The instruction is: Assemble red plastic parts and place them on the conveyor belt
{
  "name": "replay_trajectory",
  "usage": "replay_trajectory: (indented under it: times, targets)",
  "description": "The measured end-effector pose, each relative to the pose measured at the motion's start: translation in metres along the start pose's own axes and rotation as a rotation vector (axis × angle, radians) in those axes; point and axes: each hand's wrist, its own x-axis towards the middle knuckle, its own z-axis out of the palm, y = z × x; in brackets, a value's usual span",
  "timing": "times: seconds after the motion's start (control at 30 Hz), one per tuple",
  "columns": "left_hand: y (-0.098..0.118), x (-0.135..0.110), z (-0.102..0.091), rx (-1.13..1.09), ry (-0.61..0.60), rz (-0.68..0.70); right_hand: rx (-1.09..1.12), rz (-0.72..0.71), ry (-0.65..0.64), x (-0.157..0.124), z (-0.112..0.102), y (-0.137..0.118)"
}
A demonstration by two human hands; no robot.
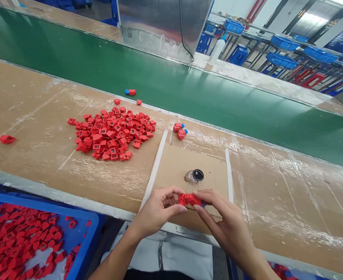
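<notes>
Fingers cover much of the red pieces (189,199) held up front; can't tell how many or exactly how they meet. A bit of blue peeks out by the right fingertips, mostly hidden, can't say what. Blue tray (94,229) lower left is cut off by the frame, red parts inside. Another batch of red parts lower right, mostly cut off and partly behind the right forearm. Pot (194,175) with black top: contents hard to make out.

The red pieces sit between both hands, above the near edge of the cardboard (174,157) on the desk (124,177), pot just beyond. Left hand (156,208) pinches their left end, thumb below, fingers curled. Right hand (228,216) grips the right end, index on top, thumb under.

Beyond the left hand, big red pile (113,134) on the desk. Right of it, two blue-tipped red parts (180,131) near the green belt (95,70); one similar part (132,92) lies on the belt.
</notes>
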Motion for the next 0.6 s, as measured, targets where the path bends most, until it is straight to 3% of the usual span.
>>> replay_trajectory:
  times: [0.23,0.6]
  targets:
    - [-0.001,-0.001,-0.002,0.140,-0.026,-0.034,0.032,-0.023,-0.089,-0.005,0.004,0.005]
    - [0.000,0.000,0.000,0.318,0.040,0.033,0.029,0.011,-0.071,-0.004,0.017,0.004]
